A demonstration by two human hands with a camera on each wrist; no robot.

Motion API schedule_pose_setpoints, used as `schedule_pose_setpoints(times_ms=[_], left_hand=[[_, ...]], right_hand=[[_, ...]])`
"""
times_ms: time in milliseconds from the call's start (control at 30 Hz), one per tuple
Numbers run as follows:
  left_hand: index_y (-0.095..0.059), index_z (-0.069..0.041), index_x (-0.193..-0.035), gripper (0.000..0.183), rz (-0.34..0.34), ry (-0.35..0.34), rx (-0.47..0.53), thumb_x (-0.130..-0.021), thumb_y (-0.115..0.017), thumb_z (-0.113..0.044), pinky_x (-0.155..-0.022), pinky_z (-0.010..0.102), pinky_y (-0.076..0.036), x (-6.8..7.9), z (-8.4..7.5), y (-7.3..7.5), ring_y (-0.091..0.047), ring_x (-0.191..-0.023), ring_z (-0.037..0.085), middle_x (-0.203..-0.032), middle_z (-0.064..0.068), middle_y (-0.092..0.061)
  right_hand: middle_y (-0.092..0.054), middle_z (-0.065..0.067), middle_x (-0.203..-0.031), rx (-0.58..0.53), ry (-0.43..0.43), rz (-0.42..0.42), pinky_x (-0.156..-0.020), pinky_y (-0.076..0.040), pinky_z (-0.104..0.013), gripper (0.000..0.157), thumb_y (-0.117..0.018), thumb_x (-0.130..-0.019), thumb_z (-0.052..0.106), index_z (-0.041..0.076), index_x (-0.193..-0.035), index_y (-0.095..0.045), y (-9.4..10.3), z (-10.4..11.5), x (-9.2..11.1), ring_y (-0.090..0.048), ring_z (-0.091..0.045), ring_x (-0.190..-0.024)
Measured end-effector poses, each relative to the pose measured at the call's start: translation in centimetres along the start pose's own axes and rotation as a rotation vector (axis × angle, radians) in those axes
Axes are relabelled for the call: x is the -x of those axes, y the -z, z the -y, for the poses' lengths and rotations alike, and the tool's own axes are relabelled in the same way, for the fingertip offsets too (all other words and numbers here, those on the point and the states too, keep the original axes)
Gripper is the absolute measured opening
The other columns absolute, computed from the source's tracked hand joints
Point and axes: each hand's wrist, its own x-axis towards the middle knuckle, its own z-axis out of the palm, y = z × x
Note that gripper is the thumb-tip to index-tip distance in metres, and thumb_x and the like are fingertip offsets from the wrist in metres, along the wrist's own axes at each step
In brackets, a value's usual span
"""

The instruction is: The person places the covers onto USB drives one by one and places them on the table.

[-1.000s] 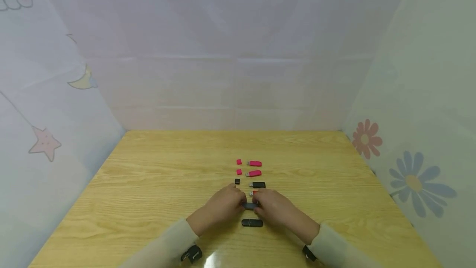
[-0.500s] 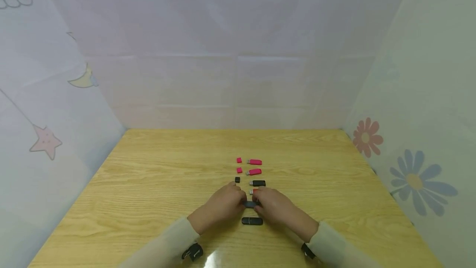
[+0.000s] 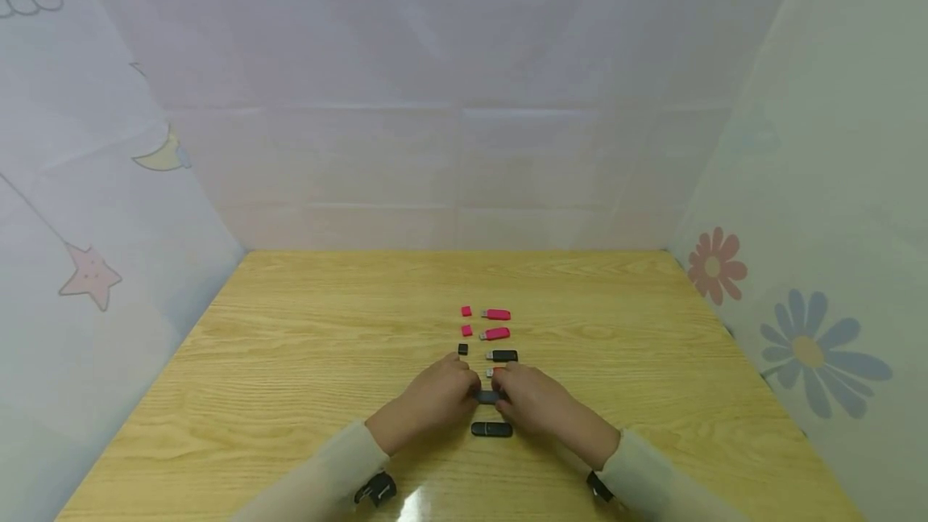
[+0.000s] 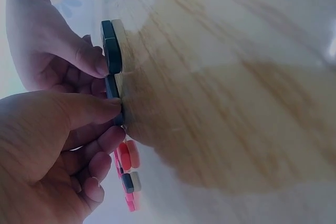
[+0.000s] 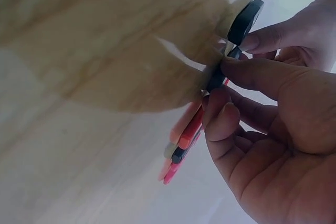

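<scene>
My left hand [image 3: 441,393] and right hand [image 3: 535,401] meet over a dark grey USB stick [image 3: 488,397], lying sideways low at the tabletop. The left thumb and fingers pinch its left end and the right ones its right end, which hides both ends. In the left wrist view, the stick [image 4: 112,86] shows between the two thumbs. Just nearer lies a black USB stick [image 3: 491,429] with its cap on. Right behind the fingers is a red USB stick [image 3: 498,371], its metal plug bare and its body partly covered by the right hand.
Farther back lie an uncapped black USB stick [image 3: 504,356] and two uncapped pink USB sticks [image 3: 498,334]. To their left sit a black cap [image 3: 462,350] and two pink caps [image 3: 467,330]. All rest on a wooden table [image 3: 326,329] with fabric walls around it.
Both hands keep the same hold on the dark grey USB stick, in the same place. Only the head view has tilted slightly.
</scene>
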Motion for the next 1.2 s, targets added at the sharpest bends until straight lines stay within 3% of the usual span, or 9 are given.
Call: schedule_pose_setpoints(times_ms=[267,433,633,800,1200], left_hand=[[-0.079,-0.013,-0.091,0.007,0.021,0.016,0.014,-0.093,-0.073,-0.018,-0.073,0.023,-0.046,0.0,0.1,0.2,-0.052,-0.077,0.008,-0.081,-0.007,-0.069],[-0.079,-0.013,-0.098,0.011,0.014,0.061,0.047,-0.094,-0.071,-0.02,-0.078,0.024,-0.052,0.1,0.4,0.7,-0.059,-0.084,0.011,-0.09,-0.005,-0.074],[-0.077,-0.011,-0.102,0.014,0.011,0.128,0.11,-0.094,-0.071,-0.021,-0.081,0.028,-0.054,-0.1,1.3,1.1,-0.061,-0.09,0.014,-0.095,-0.001,-0.073],[-0.076,-0.013,-0.105,0.017,0.013,0.142,0.075,-0.09,-0.075,-0.02,-0.075,0.026,-0.052,-0.2,1.8,1.5,-0.057,-0.088,0.014,-0.096,-0.002,-0.071],[-0.075,-0.013,-0.107,0.021,0.037,0.17,0.05,-0.089,-0.077,-0.024,-0.08,0.03,-0.053,-0.1,1.8,2.1,-0.059,-0.094,0.016,-0.1,-0.001,-0.071]], right_hand=[[-0.058,0.001,-0.084,-0.019,-0.049,0.0,-0.061,-0.045,-0.03,0.009,-0.073,-0.092,0.014,0.008,-0.097,-0.069,0.9,-0.1,0.2,-0.049,-0.012,-0.069],[-0.066,-0.002,-0.09,0.012,-0.067,-0.032,-0.069,-0.054,-0.037,0.012,-0.074,-0.092,0.014,0.007,-0.101,-0.072,1.3,-0.3,0.3,-0.059,-0.015,-0.077],[-0.064,0.001,-0.088,0.063,-0.094,-0.079,-0.07,-0.054,-0.036,0.016,-0.079,-0.089,0.015,0.008,-0.101,-0.07,1.6,-0.9,0.3,-0.061,-0.015,-0.079],[-0.064,0.0,-0.088,0.068,-0.097,-0.081,-0.068,-0.053,-0.035,0.02,-0.079,-0.088,0.015,0.007,-0.104,-0.07,1.8,-1.0,0.1,-0.06,-0.015,-0.077],[-0.062,-0.003,-0.09,0.079,-0.107,-0.088,-0.067,-0.053,-0.035,0.021,-0.08,-0.089,0.015,0.006,-0.105,-0.07,1.6,-1.2,-0.3,-0.056,-0.014,-0.073]])
